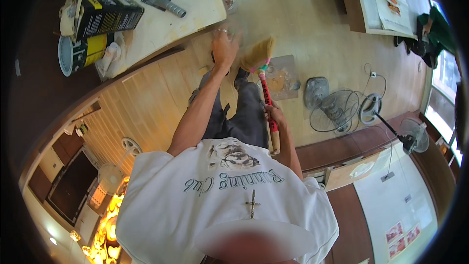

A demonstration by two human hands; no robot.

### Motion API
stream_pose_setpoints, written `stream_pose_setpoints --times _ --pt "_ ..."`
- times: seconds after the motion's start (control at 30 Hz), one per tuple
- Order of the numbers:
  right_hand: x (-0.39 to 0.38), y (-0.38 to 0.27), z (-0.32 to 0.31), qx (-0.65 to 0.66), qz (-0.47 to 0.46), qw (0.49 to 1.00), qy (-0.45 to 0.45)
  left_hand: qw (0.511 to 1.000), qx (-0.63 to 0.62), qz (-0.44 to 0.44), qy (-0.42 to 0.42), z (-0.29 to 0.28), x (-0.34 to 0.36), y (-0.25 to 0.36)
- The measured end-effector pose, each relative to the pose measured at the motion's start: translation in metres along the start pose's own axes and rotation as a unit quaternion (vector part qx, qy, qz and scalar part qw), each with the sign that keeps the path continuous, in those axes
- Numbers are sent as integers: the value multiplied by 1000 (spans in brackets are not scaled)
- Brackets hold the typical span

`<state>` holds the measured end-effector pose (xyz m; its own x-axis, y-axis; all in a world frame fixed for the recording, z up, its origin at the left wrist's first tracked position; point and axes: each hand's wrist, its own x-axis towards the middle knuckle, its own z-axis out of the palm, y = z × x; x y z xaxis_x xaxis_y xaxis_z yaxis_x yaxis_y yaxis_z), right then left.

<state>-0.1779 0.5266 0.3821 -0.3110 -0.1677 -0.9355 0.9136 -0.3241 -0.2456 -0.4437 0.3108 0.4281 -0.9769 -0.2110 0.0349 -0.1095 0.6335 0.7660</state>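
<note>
Broom (266, 95): short hand broom, long axis running near-vertically in the view, slightly tilted; straw-coloured bristle head at the far end, pointing away from the person toward the floor (312, 24), bare wooden handle end pointing back toward the person's chest. Shaft is wrapped in red with dark markings, with a band of mixed bright colours where shaft meets bristles; bristles fan out wide and look motion-blurred. It is held above the floor in front of the person's legs, just beside the table (195, 0) edge. Right hand (274, 115): grip clenched around the red shaft about midway along. Left hand (224, 46): arm stretched forward, ring on one finger, hand blurred at the table's edge, just left of the bristles; whether its grip is released or clenched cannot be told. Floor is light wood planking. On it beyond the broom, a clear flat plastic tray (283, 76); right of that, a dismantled fan (337, 110) with wire grille, and a cable. Table is pale, stained, carrying a dark box with yellow trim (105, 17), a round tin (80, 54) and a grey tool (163, 0).
</note>
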Motion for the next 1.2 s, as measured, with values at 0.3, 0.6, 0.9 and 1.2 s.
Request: stream_pose_setpoints --times 0.3,0.6,0.9,1.2 --pt "8 -7 -1 24 -36 999 5 998 36 16 57 57 30 46" --pt "2 -22 -14 15 13 1000 15 995 -76 -45 39 78 47 82" --pt "-13 -35 -8 -13 16 999 40 995 -91 4 46 103 84 90" --pt "-30 -56 13 -243 13 970 7 990 -132 -16 -42 73 43 69"
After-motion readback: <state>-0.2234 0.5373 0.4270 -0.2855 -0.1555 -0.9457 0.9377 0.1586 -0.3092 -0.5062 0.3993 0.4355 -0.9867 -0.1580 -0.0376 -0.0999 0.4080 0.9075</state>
